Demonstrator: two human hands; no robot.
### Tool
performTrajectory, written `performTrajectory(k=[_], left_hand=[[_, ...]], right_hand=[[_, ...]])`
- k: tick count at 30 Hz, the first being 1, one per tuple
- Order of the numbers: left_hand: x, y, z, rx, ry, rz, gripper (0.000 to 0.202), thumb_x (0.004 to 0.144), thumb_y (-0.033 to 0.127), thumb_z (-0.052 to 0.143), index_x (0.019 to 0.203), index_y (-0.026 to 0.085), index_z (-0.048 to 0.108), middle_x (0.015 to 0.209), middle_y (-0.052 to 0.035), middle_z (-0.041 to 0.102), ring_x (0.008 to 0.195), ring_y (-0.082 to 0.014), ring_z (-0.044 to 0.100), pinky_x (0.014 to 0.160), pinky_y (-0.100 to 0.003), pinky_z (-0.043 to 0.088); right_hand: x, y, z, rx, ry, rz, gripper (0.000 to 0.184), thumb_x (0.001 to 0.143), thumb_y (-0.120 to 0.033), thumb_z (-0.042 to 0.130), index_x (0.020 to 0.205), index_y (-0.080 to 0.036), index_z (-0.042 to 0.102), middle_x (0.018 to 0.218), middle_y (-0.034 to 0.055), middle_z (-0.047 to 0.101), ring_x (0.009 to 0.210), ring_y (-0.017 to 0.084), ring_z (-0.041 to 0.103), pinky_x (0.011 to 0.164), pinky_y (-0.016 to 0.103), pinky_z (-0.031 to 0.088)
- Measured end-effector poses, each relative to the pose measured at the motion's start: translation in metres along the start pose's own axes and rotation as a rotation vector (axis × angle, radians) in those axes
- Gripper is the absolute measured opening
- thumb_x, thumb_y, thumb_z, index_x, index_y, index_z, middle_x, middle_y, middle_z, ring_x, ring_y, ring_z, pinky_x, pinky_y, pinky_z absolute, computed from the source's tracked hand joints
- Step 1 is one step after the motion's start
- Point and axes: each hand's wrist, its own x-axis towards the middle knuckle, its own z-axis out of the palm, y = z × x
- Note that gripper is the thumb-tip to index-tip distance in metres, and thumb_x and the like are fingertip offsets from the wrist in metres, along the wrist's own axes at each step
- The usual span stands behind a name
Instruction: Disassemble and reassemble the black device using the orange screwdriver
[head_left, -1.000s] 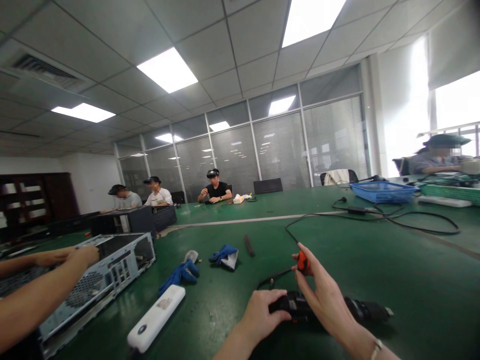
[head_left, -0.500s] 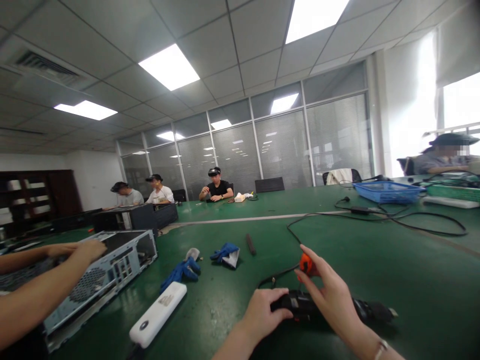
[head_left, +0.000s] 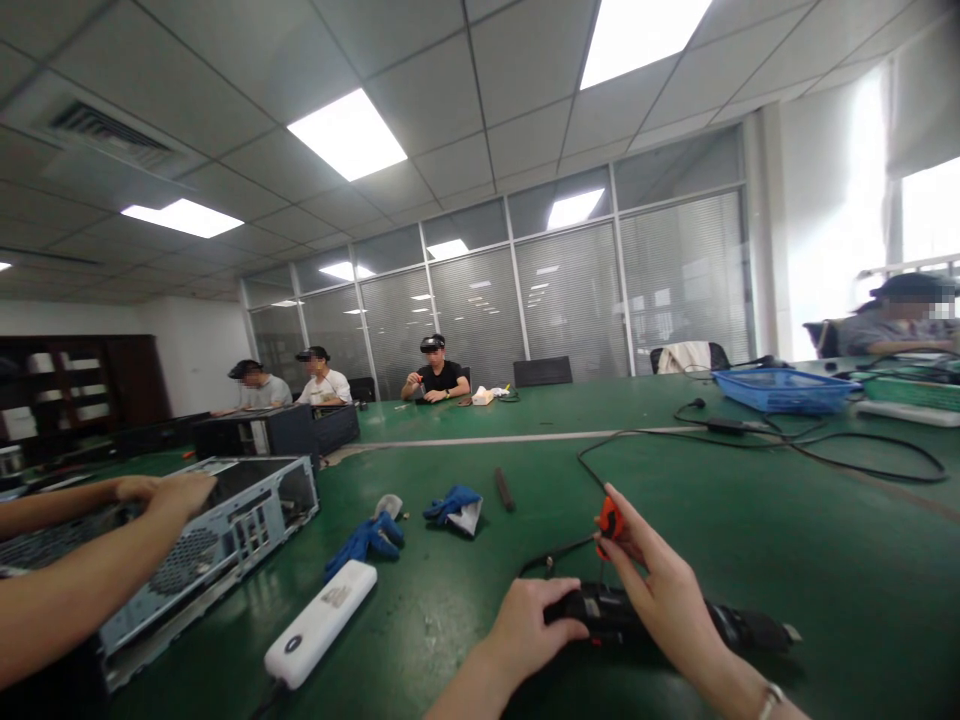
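My left hand is wrapped around the left end of a long black corded tool lying on the green table. A metal tip shows at the tool's right end. Between the thumb and fingers of my right hand is the red handle of a screwdriver. Its thin shaft points down to the tool's body; where the tip meets it is hard to make out. My right hand and wrist hide part of the tool's middle.
Blue work gloves, a dark bar and a white power strip lie to the left. A co-worker's arms reach over an open computer case. Black cable and a blue basket are at the right.
The red handle has turned slightly in my right fingers, and the shaft shows more clearly. My left hand stays on the tool. The view has shifted a little.
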Motion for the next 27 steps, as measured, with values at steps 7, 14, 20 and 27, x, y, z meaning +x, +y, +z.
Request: performTrajectory(k=[7, 14, 20, 27], left_hand=[[-0.0001, -0.0008, -0.0001, -0.001, 0.007, 0.012, 0.053, 0.069, 0.023, 0.082, 0.119, 0.025, 0.066, 0.114, -0.0015, 0.071, 0.102, -0.0217, 0.067, 0.094, -0.025, 0.046], [0.0013, -0.0009, 0.0002, 0.007, 0.006, -0.001, 0.052, 0.068, 0.024, 0.083, 0.118, 0.025, 0.067, 0.109, -0.0013, 0.073, 0.099, -0.0212, 0.068, 0.09, -0.024, 0.047], [0.0014, -0.0002, -0.0007, 0.0, 0.004, 0.0, 0.05, 0.071, 0.026, 0.08, 0.119, 0.024, 0.066, 0.111, -0.0025, 0.072, 0.101, -0.0226, 0.068, 0.093, -0.027, 0.047], [0.0004, 0.0006, -0.0015, -0.006, -0.016, -0.01, 0.051, 0.072, 0.029, 0.078, 0.121, 0.023, 0.065, 0.115, -0.0026, 0.071, 0.103, -0.0228, 0.067, 0.096, -0.028, 0.046]], right_hand=[[-0.0008, -0.0039, -0.0001, -0.013, 0.097, 0.013, 0.051, 0.09, -0.04, 0.053, 0.139, -0.03, 0.041, 0.104, 0.004, 0.059, 0.085, 0.018, 0.063, 0.08, 0.034, 0.055], [-0.0007, -0.0008, 0.0006, 0.015, 0.092, 0.023, 0.054, 0.091, -0.04, 0.05, 0.142, -0.027, 0.036, 0.113, 0.0064, 0.06, 0.092, 0.019, 0.063, 0.084, 0.033, 0.055], [0.0011, -0.0046, -0.0021, -0.007, 0.069, 0.013, 0.049, 0.092, -0.038, 0.048, 0.139, -0.027, 0.039, 0.108, 0.0053, 0.063, 0.089, 0.018, 0.065, 0.082, 0.033, 0.055], [0.0033, -0.0049, -0.0044, -0.074, 0.088, 0.009, 0.052, 0.09, -0.041, 0.052, 0.138, -0.026, 0.041, 0.106, 0.0053, 0.062, 0.086, 0.019, 0.064, 0.081, 0.033, 0.055]])
